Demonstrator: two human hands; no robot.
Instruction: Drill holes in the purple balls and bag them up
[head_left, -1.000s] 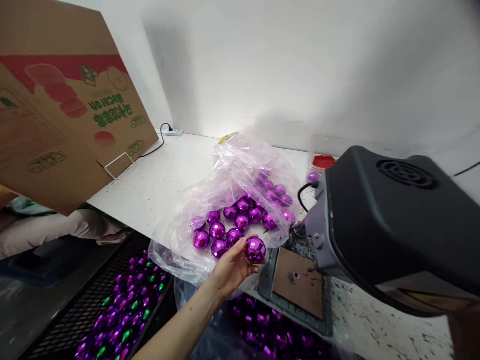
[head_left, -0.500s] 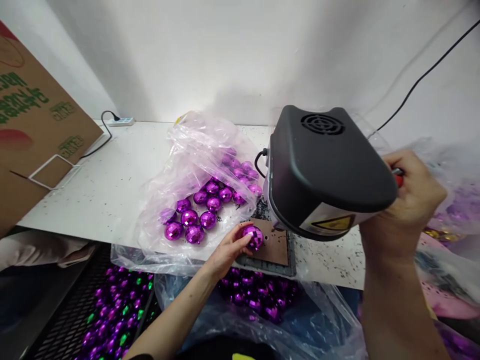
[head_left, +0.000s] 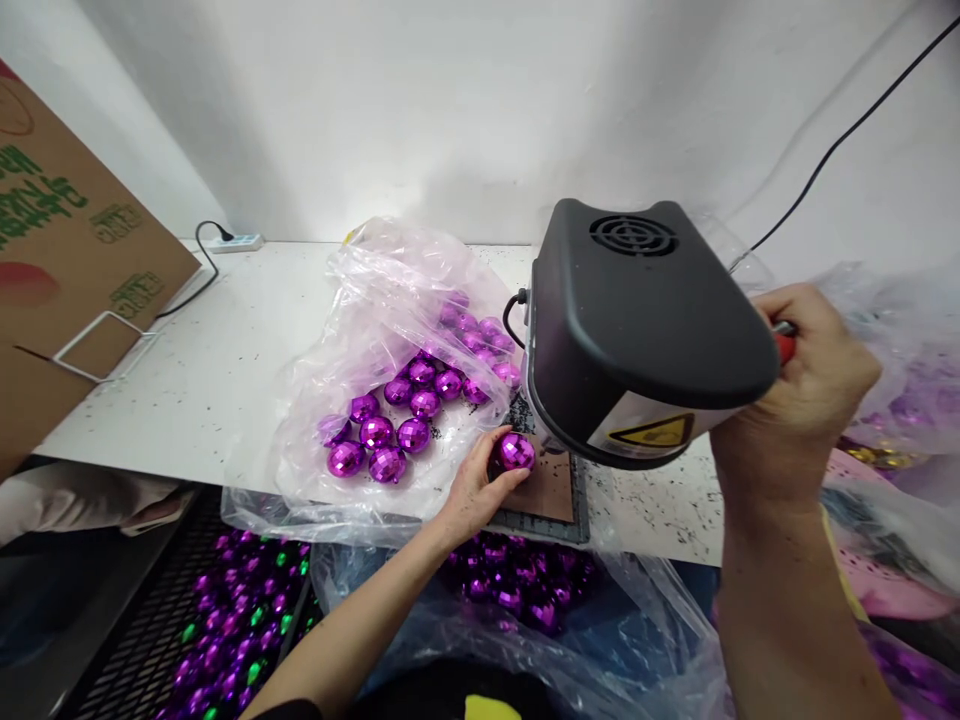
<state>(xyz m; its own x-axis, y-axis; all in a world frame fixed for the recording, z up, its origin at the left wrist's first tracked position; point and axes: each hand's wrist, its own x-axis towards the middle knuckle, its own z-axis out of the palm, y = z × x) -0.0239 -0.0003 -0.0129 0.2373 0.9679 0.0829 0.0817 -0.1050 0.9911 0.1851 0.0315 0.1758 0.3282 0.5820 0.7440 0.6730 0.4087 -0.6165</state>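
Purple faceted ball (head_left: 517, 452) sits in the left hand (head_left: 477, 490), over the far-left part of a brown plate (head_left: 547, 490); cannot tell if it touches the plate. Left grip clamped on the ball, thumb on the near side, fingers round the left and far sides. Brown plate lies on a dark mat (head_left: 581, 515) at the near edge of the table (head_left: 262, 340), partly covered by the hand. Right hand (head_left: 814, 375) is up on the right side of a black machine (head_left: 652, 320), grip closed round a red handle (head_left: 784, 347), only a bit of it showing. Machine has a round vent (head_left: 634, 236) on top, a yellow warning label (head_left: 654, 430) on the near face, and overhangs the right part of the plate; the ball is just left of it. Left of the hand: clear plastic bag (head_left: 397, 262) on the table, several shiny purple balls (head_left: 376, 433) at its mouth, more seen through the film on the far right. Black specks (head_left: 660, 500) scattered right of the mat. Far left, power strip (head_left: 241, 243) by the wall (head_left: 337, 120), cardboard box (head_left: 97, 260) nearer. Below the near edge, more purple pieces (head_left: 517, 585) in the middle; purple and green pieces (head_left: 232, 610) in a black mesh crate (head_left: 142, 630) at left. Another person's leg (head_left: 82, 500) shows at far left, under the box
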